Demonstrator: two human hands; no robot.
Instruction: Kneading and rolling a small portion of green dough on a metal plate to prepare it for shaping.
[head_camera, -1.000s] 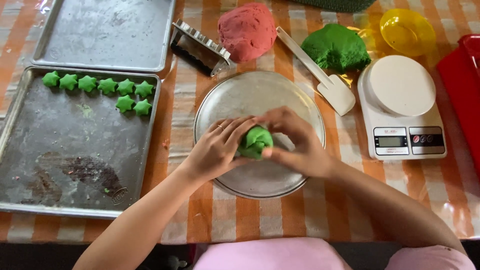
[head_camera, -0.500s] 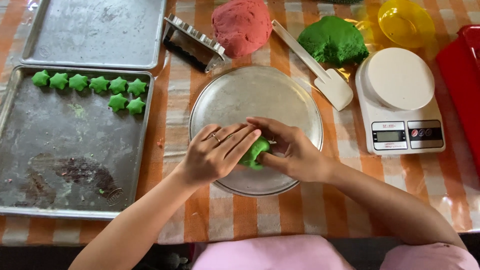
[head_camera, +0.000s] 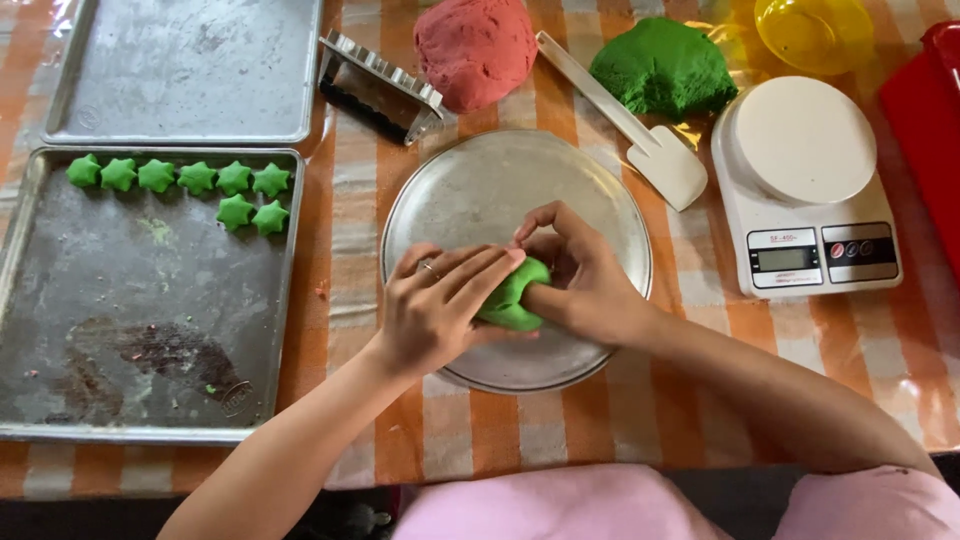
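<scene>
A lump of green dough (head_camera: 512, 297) is squeezed between both hands over a round metal plate (head_camera: 480, 190). My left hand (head_camera: 435, 310) lies flat across its left side, fingers stretched over the top. My right hand (head_camera: 585, 280) cups the dough from the right with curled fingers. Most of the lump is hidden by the fingers.
A baking tray (head_camera: 130, 330) at left carries several green star-shaped pieces (head_camera: 195, 180); another tray (head_camera: 180, 70) sits behind it. At the back are a metal cutter (head_camera: 380, 88), a red dough ball (head_camera: 475, 48), a white spatula (head_camera: 640, 135), a green dough mound (head_camera: 665, 68), a yellow bowl (head_camera: 815, 30), a kitchen scale (head_camera: 805, 185).
Both hands have shifted slightly toward the plate's near edge while working the green dough. The left fingers now stretch further over it.
</scene>
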